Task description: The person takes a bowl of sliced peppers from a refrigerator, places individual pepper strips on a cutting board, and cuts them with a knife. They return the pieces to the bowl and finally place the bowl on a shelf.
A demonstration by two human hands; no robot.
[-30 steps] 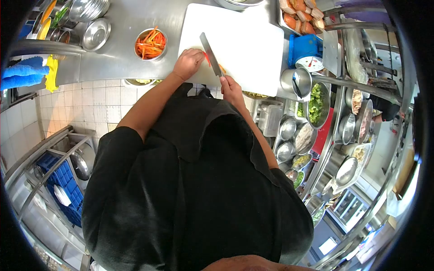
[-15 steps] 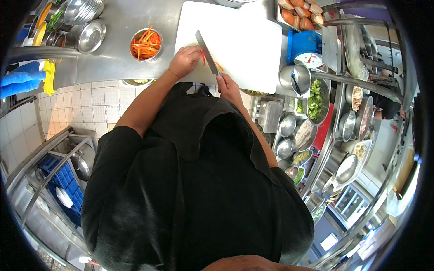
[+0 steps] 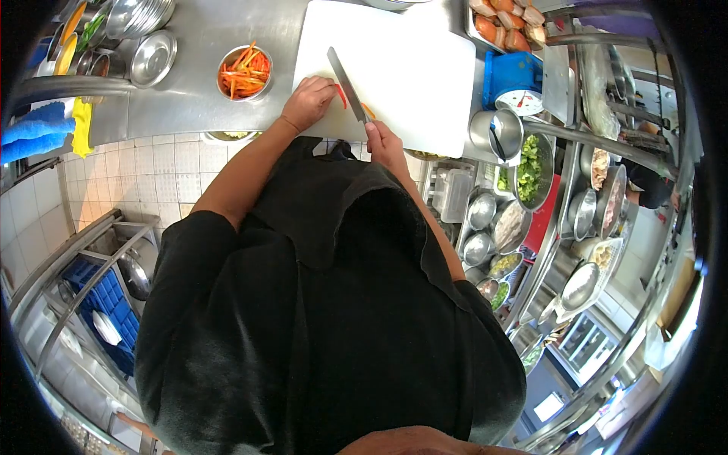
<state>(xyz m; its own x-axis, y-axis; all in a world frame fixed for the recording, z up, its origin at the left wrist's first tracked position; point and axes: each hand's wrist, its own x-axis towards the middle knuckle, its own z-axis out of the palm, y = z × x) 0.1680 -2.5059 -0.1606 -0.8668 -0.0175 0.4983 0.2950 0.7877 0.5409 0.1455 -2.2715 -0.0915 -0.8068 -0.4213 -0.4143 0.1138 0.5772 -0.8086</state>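
On the white cutting board, my right hand is wrapped round the handle of a kitchen knife, its blade lying across the board and pointing away from me. My left hand rests at the board's left edge, fingers bent together at one end of a red pepper strip. That strip lies just left of the blade. An orange-yellow pepper strip sits right of the blade, close to my right hand. Left of the board stands a metal bowl full of cut orange and red strips.
A blue kitchen scale and a metal pot stand right of the board. Beyond is a tray of meat pieces. Bowls of chopped greens line the right side. A metal rack with a blue crate is at lower left.
The knife has shifted slightly, and more of the red strip shows beside my left fingers. Part of another person's arm has come into view at the lower left.
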